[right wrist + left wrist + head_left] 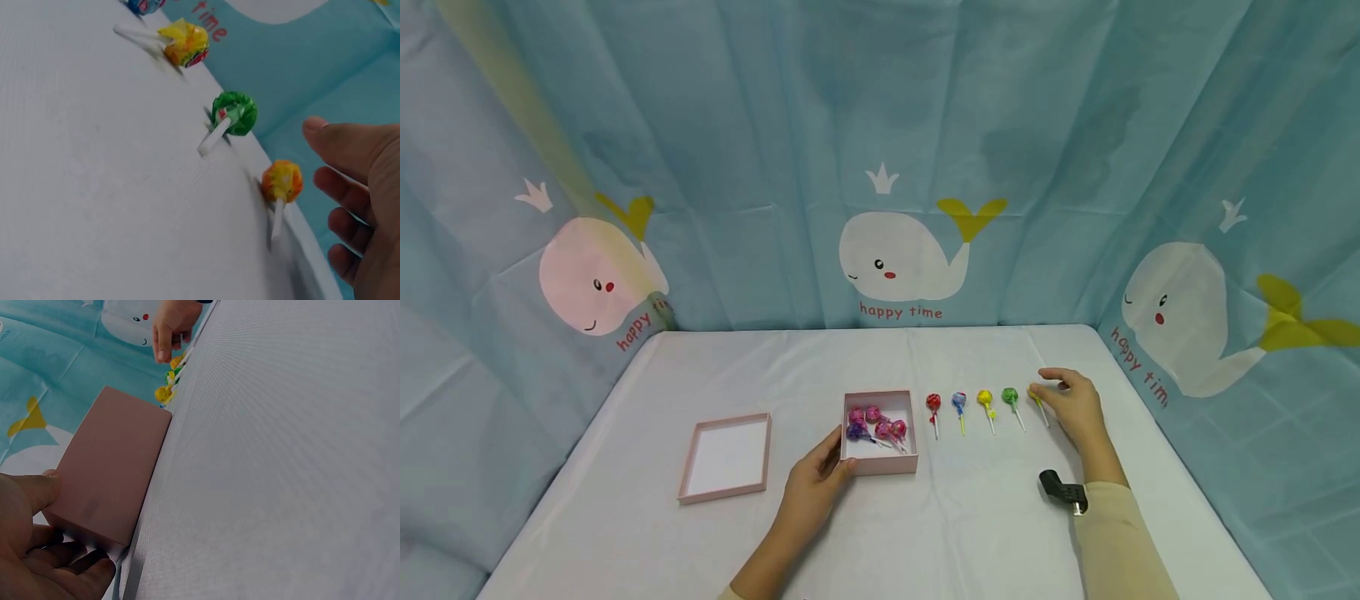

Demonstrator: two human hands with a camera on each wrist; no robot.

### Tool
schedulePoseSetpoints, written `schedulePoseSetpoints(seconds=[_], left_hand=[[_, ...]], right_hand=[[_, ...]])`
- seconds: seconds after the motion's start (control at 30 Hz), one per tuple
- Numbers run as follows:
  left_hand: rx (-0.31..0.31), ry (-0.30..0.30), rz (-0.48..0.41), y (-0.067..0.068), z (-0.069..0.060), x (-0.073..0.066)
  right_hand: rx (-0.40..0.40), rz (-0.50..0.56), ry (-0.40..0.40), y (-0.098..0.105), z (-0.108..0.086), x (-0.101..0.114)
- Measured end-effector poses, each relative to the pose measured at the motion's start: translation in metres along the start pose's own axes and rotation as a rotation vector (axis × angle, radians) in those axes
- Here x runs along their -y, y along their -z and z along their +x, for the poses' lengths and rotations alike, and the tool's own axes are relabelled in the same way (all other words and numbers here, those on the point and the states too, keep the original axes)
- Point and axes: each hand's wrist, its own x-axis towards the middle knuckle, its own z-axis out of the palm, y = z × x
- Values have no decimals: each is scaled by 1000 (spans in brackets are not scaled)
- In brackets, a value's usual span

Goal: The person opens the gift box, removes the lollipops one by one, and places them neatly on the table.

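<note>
My left hand (808, 492) holds a pink box (883, 465) at its left side, with the thumb by the near corner. Inside the box lie several pink and purple wrapped lollipops (872, 413). To its right is a row of single lollipops: red (933, 402), blue (959, 400), yellow (985, 397), green (236, 112) and orange-yellow (281, 181). My right hand (1075, 408) is at the right end of this row, beside the orange-yellow lollipop. In the right wrist view its fingers are loosely bent, with a gap between them and that lollipop.
A shallow pink-rimmed box lid (726, 454) lies inside up at the left on the white-covered table (970, 525). Blue curtains (760, 167) with printed whales stand around the back and sides. A black device (1063, 490) is attached at the right sleeve.
</note>
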Motion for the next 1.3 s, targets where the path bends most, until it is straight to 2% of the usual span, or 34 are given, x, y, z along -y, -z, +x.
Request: schedulePoseSetpoints(seconds=[0.27, 0.53, 0.9, 1.3], left_hand=[[-11, 2, 21, 1, 0, -3], [-9, 6, 23, 1, -1, -3], [-11, 11, 35, 1, 1, -1], [-15, 27, 19, 1, 0, 0]], right_hand=[[-37, -39, 134, 0, 2, 22], [-36, -38, 290, -8, -2, 62], [87, 2, 360, -26, -10, 113], [266, -20, 523, -53, -17, 157]])
